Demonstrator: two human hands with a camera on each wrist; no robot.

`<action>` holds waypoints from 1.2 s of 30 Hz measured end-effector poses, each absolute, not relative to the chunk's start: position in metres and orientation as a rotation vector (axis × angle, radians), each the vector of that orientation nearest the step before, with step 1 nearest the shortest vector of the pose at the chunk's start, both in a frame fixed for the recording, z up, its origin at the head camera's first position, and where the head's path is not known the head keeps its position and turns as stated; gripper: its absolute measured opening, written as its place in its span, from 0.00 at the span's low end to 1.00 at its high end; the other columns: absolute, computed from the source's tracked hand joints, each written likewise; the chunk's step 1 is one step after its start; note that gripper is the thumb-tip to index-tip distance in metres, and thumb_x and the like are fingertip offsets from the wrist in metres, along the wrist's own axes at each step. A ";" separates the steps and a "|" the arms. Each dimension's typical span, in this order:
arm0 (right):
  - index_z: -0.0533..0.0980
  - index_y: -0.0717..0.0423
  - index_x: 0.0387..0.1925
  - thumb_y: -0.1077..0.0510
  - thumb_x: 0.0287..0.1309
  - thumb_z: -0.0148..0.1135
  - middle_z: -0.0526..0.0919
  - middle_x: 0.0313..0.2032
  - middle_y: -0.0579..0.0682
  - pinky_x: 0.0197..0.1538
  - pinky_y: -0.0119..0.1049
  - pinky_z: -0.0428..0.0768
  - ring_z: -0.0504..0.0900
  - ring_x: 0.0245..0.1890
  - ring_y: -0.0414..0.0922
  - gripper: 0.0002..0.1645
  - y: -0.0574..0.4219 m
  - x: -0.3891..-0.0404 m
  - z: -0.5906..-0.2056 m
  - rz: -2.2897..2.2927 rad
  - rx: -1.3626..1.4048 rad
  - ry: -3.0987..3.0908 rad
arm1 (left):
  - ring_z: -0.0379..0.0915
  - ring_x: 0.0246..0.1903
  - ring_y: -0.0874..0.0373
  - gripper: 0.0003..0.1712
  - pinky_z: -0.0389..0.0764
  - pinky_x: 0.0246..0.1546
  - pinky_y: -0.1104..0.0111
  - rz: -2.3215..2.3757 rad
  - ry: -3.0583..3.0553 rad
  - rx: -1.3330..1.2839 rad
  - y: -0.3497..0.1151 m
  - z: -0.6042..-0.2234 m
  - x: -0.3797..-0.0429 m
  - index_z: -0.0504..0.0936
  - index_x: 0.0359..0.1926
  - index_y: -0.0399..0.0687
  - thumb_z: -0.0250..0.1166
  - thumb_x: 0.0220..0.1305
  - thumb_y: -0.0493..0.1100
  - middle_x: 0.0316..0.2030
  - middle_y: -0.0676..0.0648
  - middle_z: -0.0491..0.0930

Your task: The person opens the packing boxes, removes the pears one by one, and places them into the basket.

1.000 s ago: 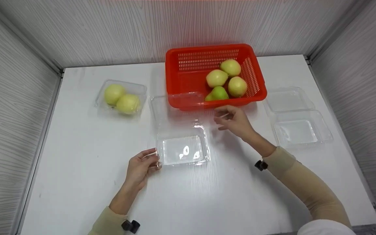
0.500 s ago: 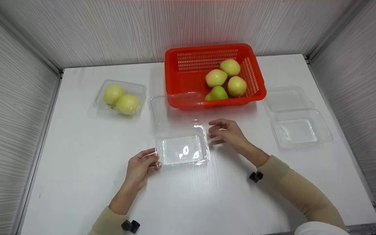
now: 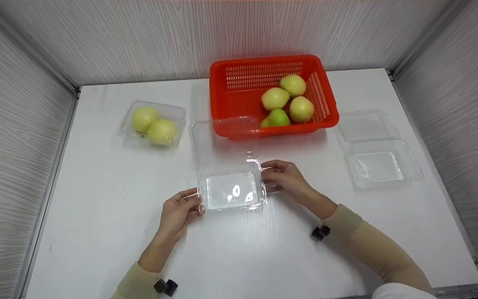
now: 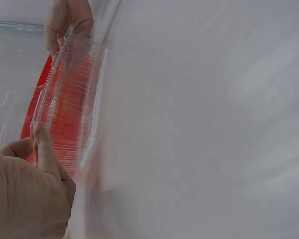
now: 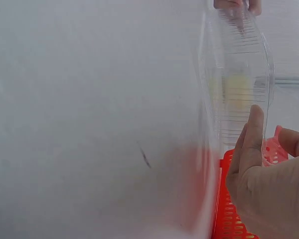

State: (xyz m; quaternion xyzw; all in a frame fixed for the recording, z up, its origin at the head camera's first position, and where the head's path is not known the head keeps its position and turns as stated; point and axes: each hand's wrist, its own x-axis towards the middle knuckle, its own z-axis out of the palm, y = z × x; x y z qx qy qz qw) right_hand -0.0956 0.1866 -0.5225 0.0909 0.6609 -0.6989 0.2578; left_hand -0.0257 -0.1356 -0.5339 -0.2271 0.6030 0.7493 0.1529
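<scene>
An empty clear plastic clamshell box [image 3: 230, 191] stands with its lid raised in the middle of the table. My left hand [image 3: 179, 211] pinches its left rim; the left wrist view shows the thumb and fingers of that left hand [image 4: 37, 184] on either side of the edge. At the box's other side is my right hand [image 3: 286, 180]. In the right wrist view, straight fingers [image 5: 251, 142] of the right hand lie along the side wall of the box [image 5: 239, 89], while its thumb [image 5: 293, 142] stands apart from the rim.
Behind the lid is a red plastic basket [image 3: 239, 101] with several pears [image 3: 275, 99]. Another clear clamshell [image 3: 125, 124] at the left holds two yellow-green fruits [image 3: 162, 132]. An opened clamshell [image 3: 378, 166] lies at the right. Panels wall the table's back and sides.
My right hand has come from near the basket's front edge toward me and leftward to the box's right side. The left hand stays on the left rim.
</scene>
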 end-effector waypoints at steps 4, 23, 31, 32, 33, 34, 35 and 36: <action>0.75 0.63 0.64 0.63 0.64 0.68 0.88 0.39 0.49 0.38 0.38 0.93 0.88 0.34 0.42 0.27 0.184 -0.093 -0.525 -1.896 0.265 1.776 | 0.83 0.28 0.63 0.22 0.91 0.33 0.74 2.147 1.733 -0.650 -0.136 -0.534 -0.026 0.76 0.63 0.31 0.65 0.70 0.30 0.39 0.46 0.85; 0.73 0.67 0.65 0.66 0.64 0.67 0.86 0.34 0.42 0.34 0.33 0.90 0.87 0.29 0.39 0.29 0.178 -0.090 -0.530 -1.882 0.250 1.780 | 0.82 0.27 0.63 0.23 0.90 0.32 0.74 2.143 1.716 -0.659 -0.140 -0.533 -0.026 0.75 0.64 0.31 0.65 0.69 0.29 0.37 0.51 0.83; 0.74 0.66 0.65 0.67 0.63 0.67 0.87 0.36 0.46 0.33 0.34 0.91 0.87 0.29 0.41 0.29 0.170 -0.089 -0.530 -1.893 0.267 1.776 | 0.82 0.27 0.63 0.23 0.90 0.32 0.74 2.134 1.729 -0.674 -0.146 -0.530 -0.025 0.75 0.64 0.31 0.65 0.69 0.29 0.37 0.51 0.84; 0.74 0.66 0.65 0.67 0.63 0.67 0.86 0.35 0.46 0.33 0.34 0.91 0.87 0.29 0.40 0.29 0.169 -0.089 -0.530 -1.893 0.264 1.775 | 0.82 0.27 0.63 0.23 0.90 0.32 0.74 2.128 1.736 -0.676 -0.146 -0.530 -0.025 0.75 0.64 0.31 0.65 0.69 0.29 0.37 0.51 0.84; 0.74 0.67 0.64 0.67 0.63 0.67 0.86 0.35 0.45 0.33 0.34 0.91 0.87 0.29 0.40 0.28 0.168 -0.089 -0.530 -1.892 0.261 1.776 | 0.82 0.27 0.63 0.24 0.90 0.32 0.74 2.122 1.742 -0.679 -0.147 -0.529 -0.025 0.75 0.64 0.31 0.65 0.69 0.29 0.37 0.51 0.84; 0.74 0.67 0.64 0.68 0.63 0.67 0.86 0.35 0.45 0.33 0.34 0.90 0.86 0.29 0.40 0.28 0.167 -0.089 -0.530 -1.893 0.258 1.774 | 0.82 0.27 0.64 0.24 0.91 0.33 0.74 2.116 1.747 -0.680 -0.148 -0.528 -0.024 0.75 0.64 0.31 0.66 0.69 0.30 0.37 0.50 0.85; 0.73 0.67 0.64 0.67 0.63 0.66 0.85 0.34 0.44 0.33 0.34 0.90 0.86 0.29 0.40 0.28 0.167 -0.088 -0.530 -1.895 0.255 1.770 | 0.82 0.27 0.63 0.24 0.91 0.33 0.74 2.109 1.755 -0.683 -0.149 -0.528 -0.024 0.75 0.64 0.31 0.66 0.69 0.30 0.38 0.50 0.85; 0.73 0.67 0.64 0.67 0.63 0.67 0.85 0.34 0.44 0.33 0.34 0.91 0.86 0.30 0.41 0.28 0.166 -0.088 -0.530 -1.898 0.252 1.767 | 0.82 0.28 0.63 0.24 0.91 0.33 0.74 2.101 1.765 -0.682 -0.150 -0.527 -0.024 0.75 0.65 0.32 0.66 0.69 0.30 0.38 0.49 0.85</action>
